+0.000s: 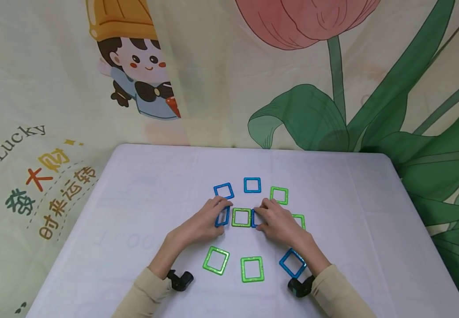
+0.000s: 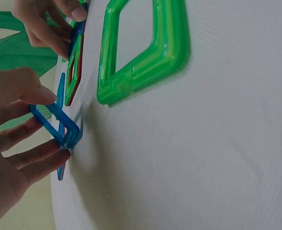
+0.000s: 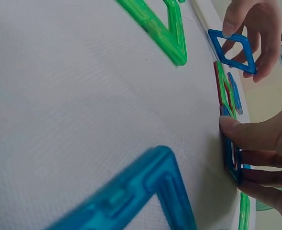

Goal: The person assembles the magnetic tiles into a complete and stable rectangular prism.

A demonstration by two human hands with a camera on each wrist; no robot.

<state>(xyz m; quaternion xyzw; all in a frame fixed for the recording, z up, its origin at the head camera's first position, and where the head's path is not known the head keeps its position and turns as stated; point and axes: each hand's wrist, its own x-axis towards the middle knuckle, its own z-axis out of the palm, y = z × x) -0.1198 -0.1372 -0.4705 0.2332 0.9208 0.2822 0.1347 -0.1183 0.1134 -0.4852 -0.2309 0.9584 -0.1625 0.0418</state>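
My left hand (image 1: 205,219) holds a blue square magnetic tile (image 2: 70,125) by its edges, thumb on one side and fingers on the other. That tile is tilted and raised off the white table in both wrist views. To its right, a green square tile (image 1: 241,225) lies flat, apart from the left tile. My right hand (image 1: 280,222) grips a second blue square tile (image 1: 253,218), whose edge meets the green tile's right side. The right fingers hide much of this blue tile in the head view; the right wrist view shows it low at the tabletop.
Around the hands lie a blue tile (image 1: 252,191), a tilted blue tile (image 1: 229,197), and green tiles (image 1: 279,188) at the back. Nearer are green tiles (image 1: 252,279) and a blue tile (image 1: 287,254) by the right wrist. Another green tile (image 1: 302,217) is partly hidden behind the right hand.
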